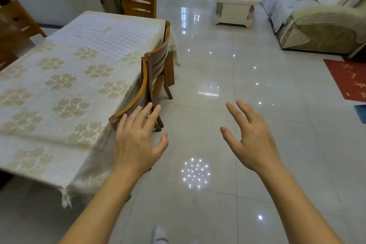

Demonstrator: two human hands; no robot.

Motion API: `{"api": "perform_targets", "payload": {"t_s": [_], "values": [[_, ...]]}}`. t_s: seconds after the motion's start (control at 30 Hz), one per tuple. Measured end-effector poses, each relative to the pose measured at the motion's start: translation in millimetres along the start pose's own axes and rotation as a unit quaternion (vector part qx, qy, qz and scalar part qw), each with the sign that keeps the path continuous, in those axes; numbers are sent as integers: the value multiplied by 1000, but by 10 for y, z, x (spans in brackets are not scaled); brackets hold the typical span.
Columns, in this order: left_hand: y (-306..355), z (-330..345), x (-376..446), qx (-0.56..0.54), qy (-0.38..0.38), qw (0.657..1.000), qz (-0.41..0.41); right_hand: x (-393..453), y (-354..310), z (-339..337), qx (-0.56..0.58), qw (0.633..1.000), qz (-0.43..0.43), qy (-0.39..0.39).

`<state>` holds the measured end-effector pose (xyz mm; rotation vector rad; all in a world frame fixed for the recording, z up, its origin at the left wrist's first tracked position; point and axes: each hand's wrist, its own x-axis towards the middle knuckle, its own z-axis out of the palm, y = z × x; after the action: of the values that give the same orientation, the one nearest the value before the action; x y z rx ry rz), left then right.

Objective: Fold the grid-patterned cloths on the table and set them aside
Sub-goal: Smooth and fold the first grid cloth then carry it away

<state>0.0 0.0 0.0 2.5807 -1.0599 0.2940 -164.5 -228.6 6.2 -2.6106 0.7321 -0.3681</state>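
step: approach, no fold started | left hand (136, 140) and right hand (251, 140) spread, empty, over floor | grid cloths (107, 38) flat on table (39, 93) at 11 o'clock — well apart | next: step to table, pinch a cloth edge

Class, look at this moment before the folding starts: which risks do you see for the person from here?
1. The grid cloths lie at the table's far end, while both hands, left and right, hang open over the floor; a long reach may be needed.
2. The chairs stand close by; a hand could bump them.
3. The glossy floor may be slippery.
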Motion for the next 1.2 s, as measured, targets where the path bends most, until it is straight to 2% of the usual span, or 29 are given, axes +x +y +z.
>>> {"api": "perform_targets", "payload": {"t_s": [0.43, 0.87, 1.2], "values": [[-14, 317, 936, 3, -4, 1000, 17, 901, 203, 23, -9, 1000, -3, 5], [-405, 771, 2562, -37, -4, 999, 37, 2579, 190, 175, -25, 999, 12, 17], [-565, 1138, 3503, -38, -13, 999, 37, 3487, 421, 366, -23, 1000, 17, 2]]}}
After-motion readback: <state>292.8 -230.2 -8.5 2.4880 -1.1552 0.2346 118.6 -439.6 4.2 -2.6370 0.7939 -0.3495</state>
